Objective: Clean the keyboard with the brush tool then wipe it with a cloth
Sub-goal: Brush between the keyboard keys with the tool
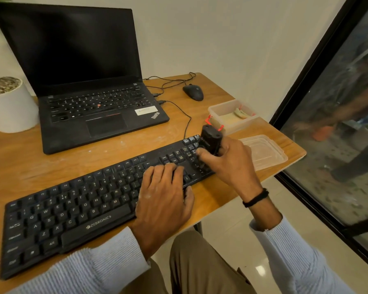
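Wooden tabletop point(123, 149) carries an open laptop point(83, 81) at rear and a black keyboard point(72, 209) lying diagonally at front. Left hand point(164, 196) flat, fingers straight, resting on keys right of centre. Right hand point(227, 162) curled around black brush tool point(210, 139), held upright over the keyboard's right end. Bristles hidden.

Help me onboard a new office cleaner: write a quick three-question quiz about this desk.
1. True or false: the right hand grips the black brush tool over the number-pad end of the Zebronics keyboard.
2. The left hand is: A) lifting a mouse B) resting on the keyboard's keys C) holding a cloth.
3. Fill in: the clear plastic lid lies at the keyboard's ____ end.
Key: 1 true; 2 B; 3 right.
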